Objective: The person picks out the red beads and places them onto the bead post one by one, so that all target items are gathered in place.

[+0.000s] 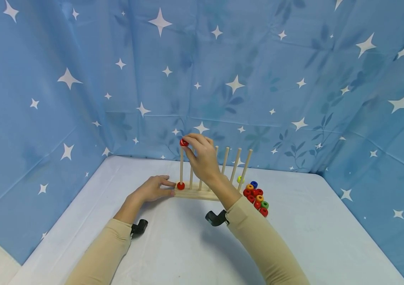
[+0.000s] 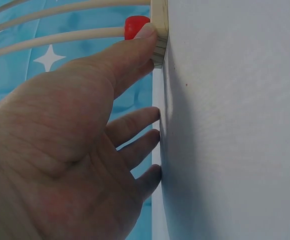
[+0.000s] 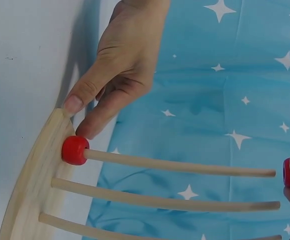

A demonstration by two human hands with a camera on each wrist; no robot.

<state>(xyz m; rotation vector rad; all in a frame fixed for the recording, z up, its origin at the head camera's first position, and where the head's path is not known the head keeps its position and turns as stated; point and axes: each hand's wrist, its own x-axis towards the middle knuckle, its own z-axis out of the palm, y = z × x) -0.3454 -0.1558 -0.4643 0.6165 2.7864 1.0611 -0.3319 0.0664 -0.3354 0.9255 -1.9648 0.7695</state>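
My right hand (image 1: pixel 203 158) pinches a red bead (image 1: pixel 184 142) between thumb and fingers. That bead is at the top end of the leftmost wooden peg (image 1: pixel 182 166); in the right wrist view, it sits just past the peg's tip. My left hand (image 1: pixel 153 189) holds the left end of the pegged wooden base (image 1: pixel 194 194) with thumb and index finger, its other fingers spread and resting toward the tabletop. Another red bead (image 3: pixel 75 150) is threaded at the bottom of the same peg, close to the left fingertips. Bare pegs (image 3: pixel 165 195) stand beside it.
Loose red, orange, blue and green beads (image 1: pixel 251 198) lie in a cluster by the base's right end. A yellow bead (image 1: pixel 240 179) shows near the rightmost peg. A white-covered table (image 1: pixel 173 245) lies below, and a blue starred curtain (image 1: pixel 202 79) surrounds it behind.
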